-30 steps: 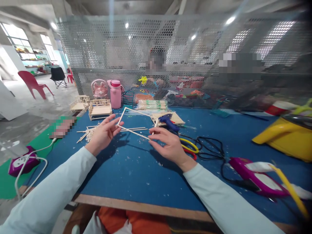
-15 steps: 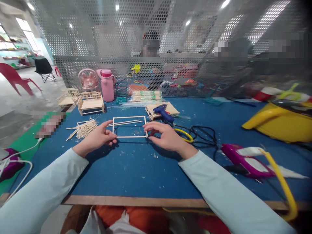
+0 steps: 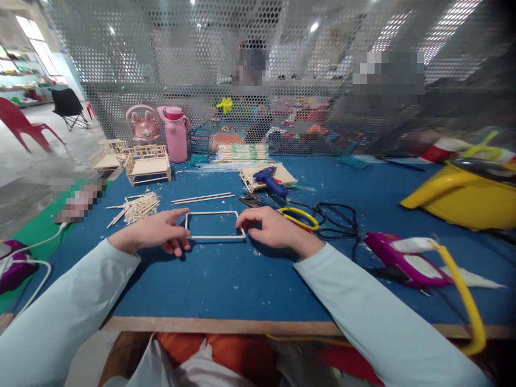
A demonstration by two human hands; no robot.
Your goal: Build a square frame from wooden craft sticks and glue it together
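A rectangular frame of thin pale wooden sticks (image 3: pixel 213 237) lies flat, or nearly so, on the blue tabletop. At its left side is my left hand (image 3: pixel 163 231), fingers spread, index finger by the far corner and another fingertip touching the left edge. My right hand (image 3: pixel 268 228) has its bent fingers and thumb closed about the frame's right side. Just beyond the frame lie loose long sticks (image 3: pixel 203 198). A pile of short cut sticks (image 3: pixel 141 208) is to the left, past my left hand. Yellow-handled pliers (image 3: pixel 302 217) lie partly hidden behind my right hand.
A blue glue gun (image 3: pixel 272 181) rests on a stick-built piece (image 3: pixel 248 181). Small wooden chair models (image 3: pixel 148 164) and a pink flask (image 3: pixel 176 137) stand at the back left. Black cable (image 3: pixel 336 220), a purple tool (image 3: pixel 407 263) and a yellow container (image 3: pixel 463 199) occupy the right.
The stick frame has come down and toward me onto the table, apart from the loose sticks. My left hand's fingers have spread; my right hand remains at the frame's right side.
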